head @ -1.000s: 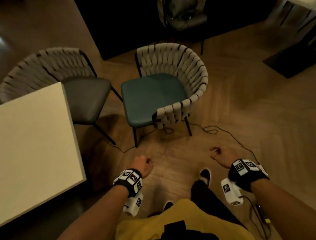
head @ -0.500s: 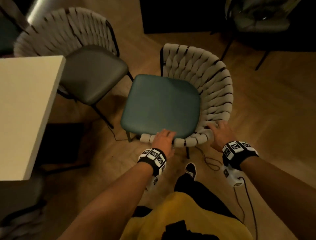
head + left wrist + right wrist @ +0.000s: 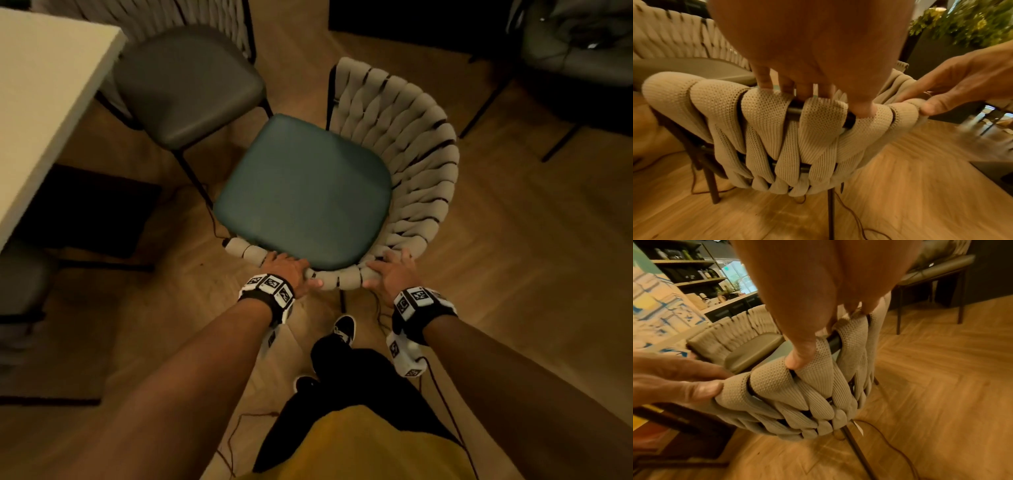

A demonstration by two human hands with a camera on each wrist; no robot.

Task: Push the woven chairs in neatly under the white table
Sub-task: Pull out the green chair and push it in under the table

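Observation:
A woven chair with a teal seat stands right in front of me, turned so its beige strap back curves round the right and near sides. My left hand grips the near top rail, with fingers curled over the straps and the thumb underneath. My right hand grips the same rail a little to the right, its thumb pressed into the weave. The white table is at the upper left. A second woven chair with a grey seat stands beside its corner.
A third chair with a dark cushion stands at the upper right. The table's dark base plate lies on the wood floor to the left. A thin cable runs under the teal chair near my shoe.
A second ago both hands hung free, away from the chair. I have stepped up to the teal chair, and both hands have come down on its back rail and closed round it.

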